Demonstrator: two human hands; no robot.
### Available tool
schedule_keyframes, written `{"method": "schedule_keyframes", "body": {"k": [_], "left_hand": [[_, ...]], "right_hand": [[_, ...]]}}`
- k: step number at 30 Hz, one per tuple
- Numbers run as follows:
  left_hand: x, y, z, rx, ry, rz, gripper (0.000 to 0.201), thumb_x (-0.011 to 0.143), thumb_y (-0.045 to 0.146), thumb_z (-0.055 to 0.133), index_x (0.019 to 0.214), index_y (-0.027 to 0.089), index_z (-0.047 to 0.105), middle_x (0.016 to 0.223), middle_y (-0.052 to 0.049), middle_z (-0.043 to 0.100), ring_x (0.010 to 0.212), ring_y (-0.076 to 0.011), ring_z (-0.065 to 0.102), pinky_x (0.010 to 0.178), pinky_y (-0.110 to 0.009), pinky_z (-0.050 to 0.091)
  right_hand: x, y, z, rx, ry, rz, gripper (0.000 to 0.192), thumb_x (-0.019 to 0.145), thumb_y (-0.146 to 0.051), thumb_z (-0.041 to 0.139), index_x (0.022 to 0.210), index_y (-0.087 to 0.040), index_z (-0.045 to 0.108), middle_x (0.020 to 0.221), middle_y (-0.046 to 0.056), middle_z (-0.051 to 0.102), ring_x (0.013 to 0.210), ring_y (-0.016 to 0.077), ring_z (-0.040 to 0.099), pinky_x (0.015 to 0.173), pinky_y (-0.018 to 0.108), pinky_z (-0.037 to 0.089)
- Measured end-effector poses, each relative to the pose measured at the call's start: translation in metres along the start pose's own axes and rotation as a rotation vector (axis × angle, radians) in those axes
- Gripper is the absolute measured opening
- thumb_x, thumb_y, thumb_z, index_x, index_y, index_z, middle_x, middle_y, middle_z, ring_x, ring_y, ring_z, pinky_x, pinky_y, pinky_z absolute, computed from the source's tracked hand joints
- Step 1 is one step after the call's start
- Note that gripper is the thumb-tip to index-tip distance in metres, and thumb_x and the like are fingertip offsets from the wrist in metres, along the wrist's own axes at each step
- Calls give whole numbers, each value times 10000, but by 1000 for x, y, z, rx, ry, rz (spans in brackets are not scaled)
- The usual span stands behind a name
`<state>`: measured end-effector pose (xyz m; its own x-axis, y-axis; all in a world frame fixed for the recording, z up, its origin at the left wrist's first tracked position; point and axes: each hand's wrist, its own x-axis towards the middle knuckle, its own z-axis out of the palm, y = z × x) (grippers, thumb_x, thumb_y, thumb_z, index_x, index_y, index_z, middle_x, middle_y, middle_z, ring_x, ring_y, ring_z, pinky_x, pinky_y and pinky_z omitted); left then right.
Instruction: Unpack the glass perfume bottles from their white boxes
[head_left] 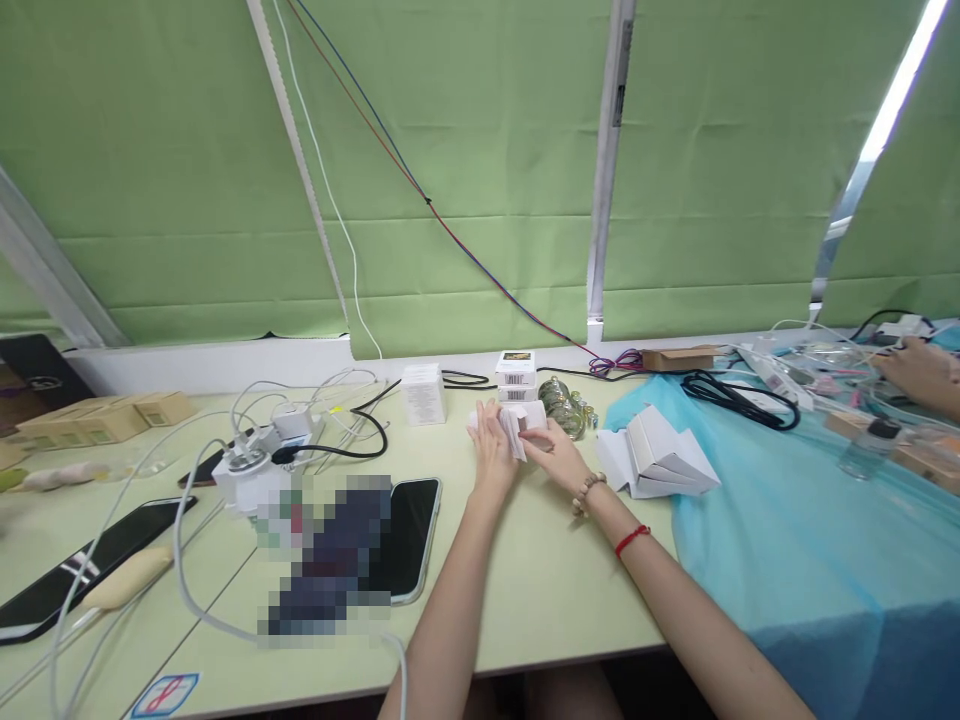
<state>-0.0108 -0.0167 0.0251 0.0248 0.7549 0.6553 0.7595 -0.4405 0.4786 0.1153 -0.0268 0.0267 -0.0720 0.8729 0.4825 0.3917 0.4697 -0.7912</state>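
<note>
I stretched both bare forearms forward and brought my hands together. My left hand [493, 447] stood upright, palm turned inward, fingers closed. My right hand [553, 452], wrist wearing a bead bracelet and red string, pinched with curled fingers.

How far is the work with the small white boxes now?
Two closed boxes are stacked by the window, another white box stands beside them. Both hands, left hand and right hand, hold one half-folded white box. A pile of flat white cartons lies on the blue cloth, not yet folded.
</note>
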Motion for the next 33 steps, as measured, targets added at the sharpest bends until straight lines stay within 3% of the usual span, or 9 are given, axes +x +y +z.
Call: {"method": "schedule_keyframes", "body": {"k": [6, 9, 12, 18, 23, 27, 33], "left_hand": [[-1, 0, 1, 128, 0, -8, 519, 810, 123, 417, 1311, 157, 284, 1435, -190, 307, 1395, -322, 100, 1039, -667, 155], [-1, 4, 1, 250, -14, -37, 471, 831, 109, 363, 1299, 162, 350, 1412, -165, 362, 1393, -324, 112, 1029, -674, 177], [-1, 9, 0, 338, -61, -41, 466, 841, 115, 343, 1303, 161, 382, 1395, -158, 392, 1390, -318, 137, 1034, -656, 205], [1, 11, -6, 461, -32, -101, 494, 821, 99, 356, 1310, 156, 397, 1388, -147, 409, 1372, -335, 190, 1043, -667, 166], [1, 9, -13, 503, 77, -189, 585, 728, 1, 377, 1299, 127, 389, 1385, -141, 409, 1364, -332, 209, 1074, -608, 186], [0, 10, -12, 493, 97, -223, 620, 696, -27, 368, 1300, 114, 373, 1394, -144, 395, 1374, -323, 186, 1082, -576, 202], [-2, 5, -4, 450, 197, -231, 590, 716, 1, 391, 1299, 81, 348, 1418, -201, 330, 1401, -305, 67, 1096, -538, 191]], "right_hand": [[-1, 0, 4, 31, 20, 20, 306, 796, -437, 513, 902, -217, 699, 1043, 64, 572, 960, 209, 559, 813, 336, 458], [0, -1, 3, 126, 28, 38, 449, 839, -535, 408, 724, -187, 667, 988, 60, 564, 904, 183, 558, 826, 321, 445], [0, -1, 8, 166, 13, 0, 497, 804, -588, 441, 550, -178, 560, 1001, 70, 556, 907, 190, 543, 856, 336, 430], [1, 2, 9, 147, 67, 5, 468, 779, -574, 459, 547, -178, 552, 1104, 118, 526, 932, 215, 548, 795, 353, 460], [2, -11, -5, 14, 263, -59, 383, 825, -464, 430, 645, -178, 611, 1113, 123, 562, 958, 217, 555, 794, 335, 447], [0, -23, -12, -88, 434, -105, 346, 843, -409, 425, 682, -179, 628, 998, 98, 623, 833, 194, 579, 755, 327, 440], [0, -34, -24, -62, 638, -91, 360, 817, -454, 479, 614, -179, 590, 767, 63, 614, 685, 166, 553, 649, 291, 429]]}}
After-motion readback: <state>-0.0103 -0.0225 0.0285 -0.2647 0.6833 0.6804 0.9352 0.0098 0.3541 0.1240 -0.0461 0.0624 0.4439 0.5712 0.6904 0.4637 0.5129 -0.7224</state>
